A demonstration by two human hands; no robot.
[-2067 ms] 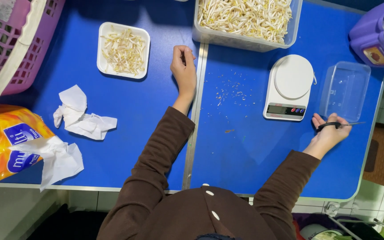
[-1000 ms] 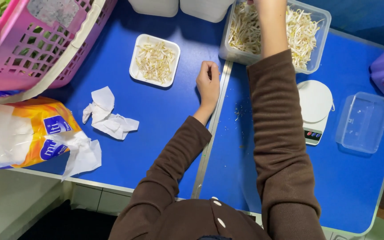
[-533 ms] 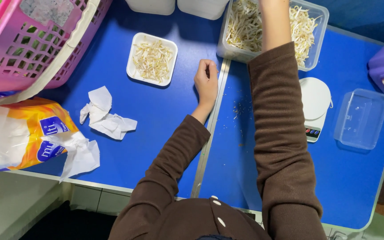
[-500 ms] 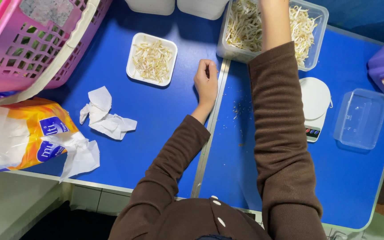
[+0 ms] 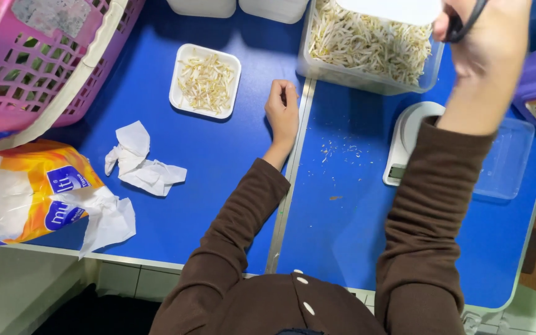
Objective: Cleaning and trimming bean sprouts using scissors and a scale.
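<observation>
Gripping dark tongs (image 5: pixel 466 25) tightly, the right hand (image 5: pixel 488 49) hangs above the clear tub of bean sprouts (image 5: pixel 373 43), while the loosely curled, empty left hand (image 5: pixel 282 115) rests on the blue table (image 5: pixel 218 186) for support.

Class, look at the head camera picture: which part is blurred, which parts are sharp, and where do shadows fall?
Head view: the raised right hand is motion-blurred; the left hand, crumpled tissue and small sprout tray are sharp; soft shadows fall on the blue table beside the tray and tissue.

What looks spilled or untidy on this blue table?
Small bean sprout bits lie scattered on the table beside the scale, outside any container. A crumpled tissue lies loose nearby. Otherwise tidy.
</observation>
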